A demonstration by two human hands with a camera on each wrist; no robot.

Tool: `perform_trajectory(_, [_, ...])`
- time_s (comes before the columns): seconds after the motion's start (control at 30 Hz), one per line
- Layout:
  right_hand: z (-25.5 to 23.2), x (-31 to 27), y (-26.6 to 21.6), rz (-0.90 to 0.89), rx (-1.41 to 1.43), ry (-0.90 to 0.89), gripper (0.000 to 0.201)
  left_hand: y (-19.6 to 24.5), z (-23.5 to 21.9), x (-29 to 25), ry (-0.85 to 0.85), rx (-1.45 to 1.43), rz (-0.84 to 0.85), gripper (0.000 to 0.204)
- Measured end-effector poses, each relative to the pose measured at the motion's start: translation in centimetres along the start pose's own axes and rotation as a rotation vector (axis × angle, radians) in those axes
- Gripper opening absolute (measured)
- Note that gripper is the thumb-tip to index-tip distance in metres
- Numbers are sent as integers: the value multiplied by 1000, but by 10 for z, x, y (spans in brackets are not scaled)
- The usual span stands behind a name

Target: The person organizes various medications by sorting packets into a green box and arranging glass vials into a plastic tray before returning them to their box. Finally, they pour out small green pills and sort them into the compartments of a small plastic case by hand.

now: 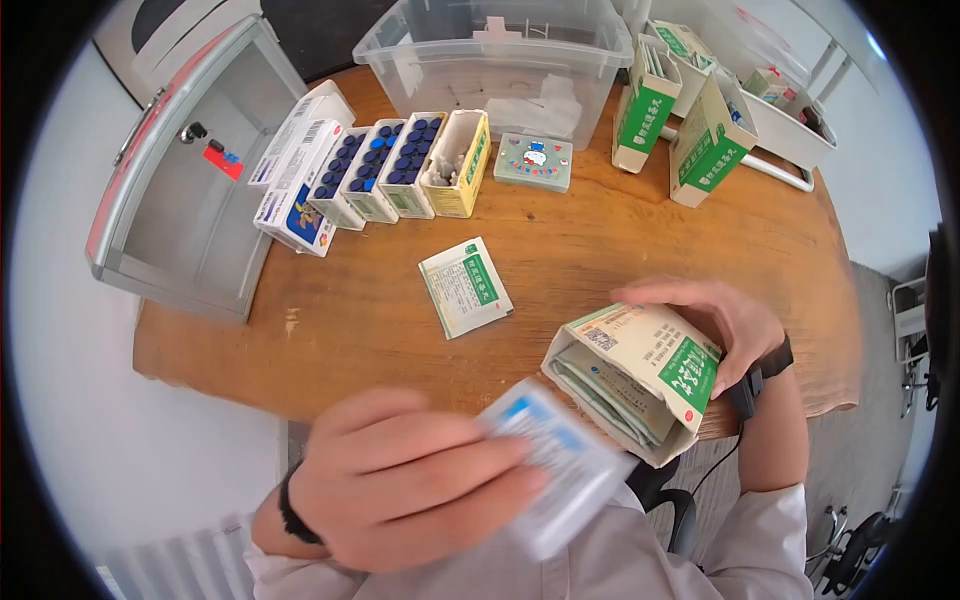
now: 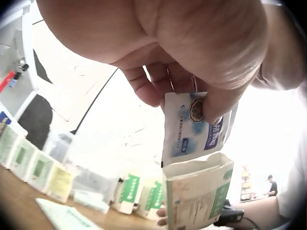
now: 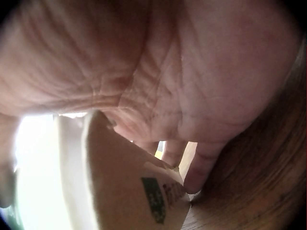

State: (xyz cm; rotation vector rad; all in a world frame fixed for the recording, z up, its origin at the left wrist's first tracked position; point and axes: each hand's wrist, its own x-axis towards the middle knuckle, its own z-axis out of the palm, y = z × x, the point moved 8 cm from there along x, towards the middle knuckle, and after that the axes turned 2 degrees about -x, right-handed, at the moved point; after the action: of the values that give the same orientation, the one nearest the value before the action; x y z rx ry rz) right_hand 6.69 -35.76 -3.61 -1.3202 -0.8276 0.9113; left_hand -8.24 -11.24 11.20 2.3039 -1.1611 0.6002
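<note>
Pinching blue-and-white sachet (image 1: 560,465) in left hand (image 1: 410,480), near open mouth of green-and-white medicine carton (image 1: 652,350). Gripping carton in right hand (image 1: 728,325) by front edge of desk (image 1: 330,345), angling mouth toward sachet, probably for easy sight inside. Finding packets (image 1: 612,395) within, likely narrowing the opening. Noting loose green-labelled packet (image 1: 466,287) lying flat, blue-capped vial boxes (image 1: 370,204) and clear plastic bin (image 1: 430,85) standing farther back, out of the way.

1. The person wears a pale, greyish shirt (image 1: 610,555).
2. Its right sleeve (image 1: 765,540) is pale too and stops well before the wrist.
3. A bumpy black band (image 1: 292,512) goes round the left wrist.
4. The right wrist has a black strap (image 1: 778,358) with a small dark box (image 1: 745,397).
5. A thin black wire (image 1: 740,434) hangs from the box.
</note>
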Motion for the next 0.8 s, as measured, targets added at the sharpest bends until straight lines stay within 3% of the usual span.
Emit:
perform_trajectory(0.1, [0,-2,-1,14,19,28,127,-6,30,29,26,17,71,23])
perform_trajectory(0.27, [-1,-2,-1,3,-6,16,128,-26,36,24,-24,-9,47,31])
perform_trajectory(0.33, [-1,-2,-2,-5,-20,13,127,-56,29,11,-36,-91,-56,40])
perform_trajectory(0.37, [0,-1,-4,-7,-38,0,126,-76,33,-1,-144,-123,-166,63])
perform_trajectory(0.4, [0,0,-4,-10,-39,-9,126,-83,38,-6,-143,-116,-172,63])
perform_trajectory(0.47, [0,1,-3,-9,-30,-19,125,-111,56,-26,-289,-57,-422,81])
perform_trajectory(0.5, [1,2,-4,-12,-30,-20,125,-111,69,-45,-483,-91,-480,99])
perform_trajectory(0.53, [0,2,-3,-13,-16,-12,125,-101,67,-48,-485,-91,-475,99])
perform_trajectory(0.63, [0,-1,-3,-19,-10,20,125,-52,73,-69,-627,19,-251,70])
perform_trajectory(0.67, [0,-1,-4,-20,-25,13,126,-37,76,-82,-622,60,-159,56])
perform_trajectory(0.7, [0,-3,-3,-19,-26,19,126,-33,76,-84,-621,57,-153,56])
perform_trajectory(0.77, [0,0,-2,-7,36,25,126,-10,60,-74,-468,0,-10,31])
perform_trajectory(0.8, [1,1,-2,-1,33,16,126,-6,55,-67,-460,1,-19,31])
